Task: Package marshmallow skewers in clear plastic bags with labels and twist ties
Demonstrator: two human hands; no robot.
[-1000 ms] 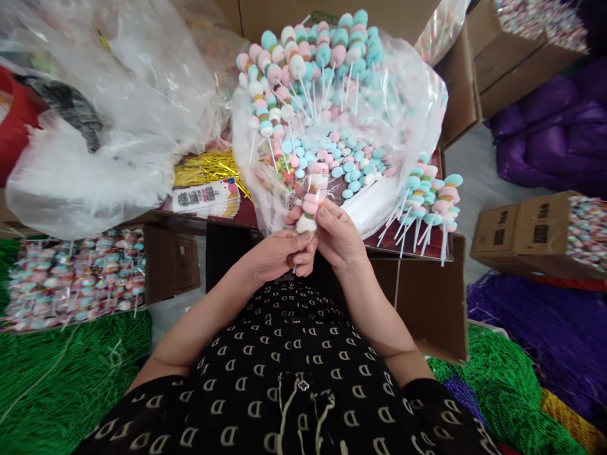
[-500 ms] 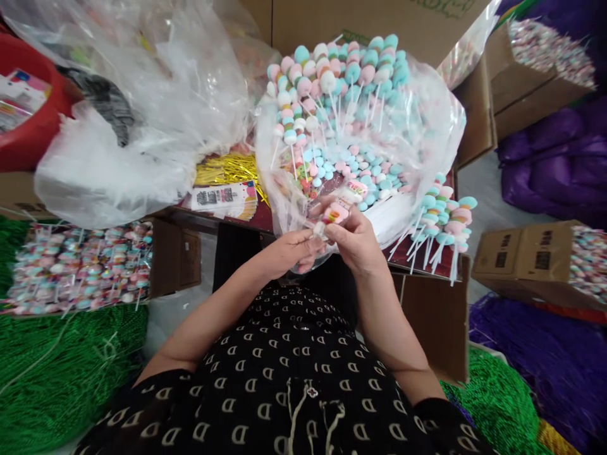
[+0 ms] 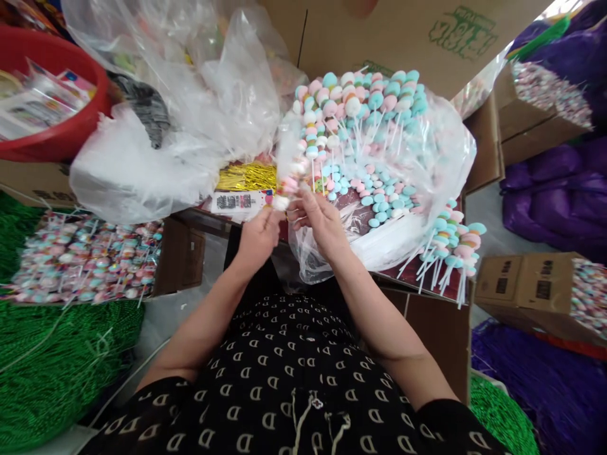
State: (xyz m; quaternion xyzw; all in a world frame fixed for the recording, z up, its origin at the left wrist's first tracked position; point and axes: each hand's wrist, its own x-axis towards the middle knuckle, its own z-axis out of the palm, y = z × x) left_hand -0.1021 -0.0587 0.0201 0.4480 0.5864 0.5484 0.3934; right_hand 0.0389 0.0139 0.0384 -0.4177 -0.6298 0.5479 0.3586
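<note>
My left hand [image 3: 260, 239] is closed in a pinch around the lower end of a marshmallow skewer [image 3: 288, 186]. Pink and white pieces show on the skewer, seemingly inside a clear wrapper, though motion blurs it. Close on its right is my right hand [image 3: 321, 221], thumb raised and fingers apart, the fingertips beside the skewer; whether they touch it I cannot tell. Gold twist ties [image 3: 246, 177] and a stack of printed cards [image 3: 239, 203] lie just beyond my left hand. Unwrapped marshmallow skewers [image 3: 360, 98] rest on a clear plastic bag [image 3: 450, 142] holding loose marshmallows [image 3: 386, 196].
A red basin [image 3: 57, 142] and crumpled plastic bags [image 3: 128, 183] occupy the left. Below them stands a box of wrapped skewers [image 3: 95, 259]. More skewers [image 3: 458, 240] overhang the table's right edge. Cartons [image 3: 524, 278] and purple bundles [image 3: 545, 208] line the right side.
Both hands have shifted left with the marshmallow skewer, from the plastic bag's front toward the cards. The right hand's fingers have loosened from their pinch. The camera view has also shifted.
</note>
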